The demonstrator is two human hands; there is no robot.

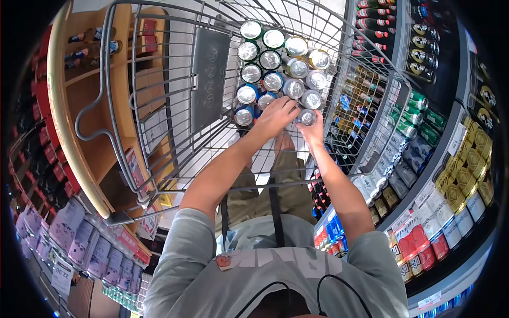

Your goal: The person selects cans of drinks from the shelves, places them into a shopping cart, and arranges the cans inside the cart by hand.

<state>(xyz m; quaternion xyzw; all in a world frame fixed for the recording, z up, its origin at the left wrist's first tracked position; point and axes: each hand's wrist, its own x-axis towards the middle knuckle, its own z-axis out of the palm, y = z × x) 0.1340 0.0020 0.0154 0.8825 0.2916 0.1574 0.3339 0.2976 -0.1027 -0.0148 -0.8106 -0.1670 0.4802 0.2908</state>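
Upright drink cans stand in rows inside a metal shopping cart (pixel 193 183), their silver tops facing me. My right hand (pixel 314 131) is wrapped round a silver can (pixel 306 117) at the near end of the group, thumb on one side and fingers on the other. My left hand (pixel 277 115) reaches over the near cans, its fingers stretched across their tops; what lies under the palm is hidden. Beside it stand blue cans (pixel 246 94) on the left and pale silver cans (pixel 311 99) on the right. Green cans (pixel 248 51) and gold-toned cans (pixel 296 46) are farther off.
A grey plastic panel (pixel 210 79) forms part of the cart's left side. Wooden shelving (pixel 87 119) with bottles stands left of the cart. On the right, a store shelf (pixel 389 212) holds green, silver, gold and red cans, with bottles (pixel 374 24) farther back.
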